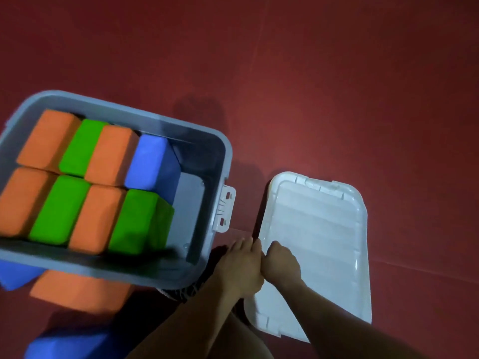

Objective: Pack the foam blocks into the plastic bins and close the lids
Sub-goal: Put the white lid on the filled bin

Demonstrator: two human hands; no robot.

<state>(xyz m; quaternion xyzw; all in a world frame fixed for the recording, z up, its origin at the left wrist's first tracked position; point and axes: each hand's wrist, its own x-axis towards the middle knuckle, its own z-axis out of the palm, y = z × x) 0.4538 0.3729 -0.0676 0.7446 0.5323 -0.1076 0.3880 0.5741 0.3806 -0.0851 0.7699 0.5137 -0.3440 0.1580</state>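
Both hands at near edge of lid on floor: left hand fingers flat, right hand curled gripping edge; bin beside holds blocks.

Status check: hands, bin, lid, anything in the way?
Both hands, left and right, at lid's near edge. Bin open, eight blocks inside. Blocks loose outside: orange, blue.

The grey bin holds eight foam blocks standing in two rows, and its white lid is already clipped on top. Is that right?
Not quite. The head view shows the grey bin open, with eight foam blocks in two rows; its white lid lies on the red floor beside it, where both hands, left and right, reach its edge.
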